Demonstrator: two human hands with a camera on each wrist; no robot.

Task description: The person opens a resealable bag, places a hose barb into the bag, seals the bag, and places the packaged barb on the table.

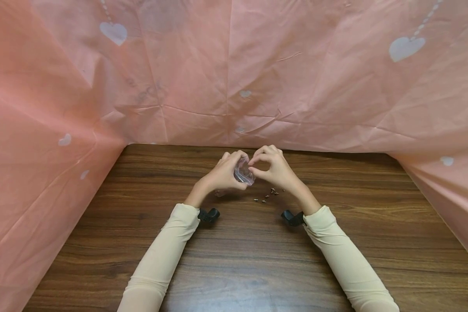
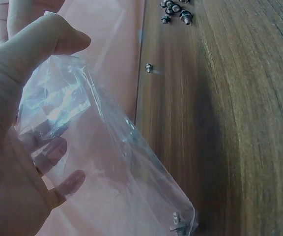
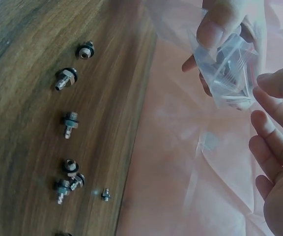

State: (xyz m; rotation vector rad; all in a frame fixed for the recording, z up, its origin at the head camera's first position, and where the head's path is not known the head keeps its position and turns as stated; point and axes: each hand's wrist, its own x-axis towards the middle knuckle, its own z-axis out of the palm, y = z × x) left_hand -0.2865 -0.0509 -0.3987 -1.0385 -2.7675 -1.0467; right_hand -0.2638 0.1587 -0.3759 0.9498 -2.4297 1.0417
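Observation:
A clear plastic zip bag [image 1: 243, 172] is held up over the far part of the table. My left hand [image 1: 223, 172] grips it near the mouth, thumb on one side and fingers on the other. The tips of my right hand's [image 1: 274, 168] thumb and index finger pinch at the bag's edge; its other fingers are bent loosely. In the left wrist view, a small metal fitting [image 2: 179, 224] shows in the bag's low corner. Several metal barbed fittings [image 3: 70, 124] with dark rings lie loose on the wood below my right hand.
The brown wood-grain table [image 1: 234, 251] extends toward me. Pink cloth [image 1: 234, 65] with white hearts rises along its back and sides, close behind my hands. Dark wrist mounts [image 1: 292, 218] project inward at both cuffs.

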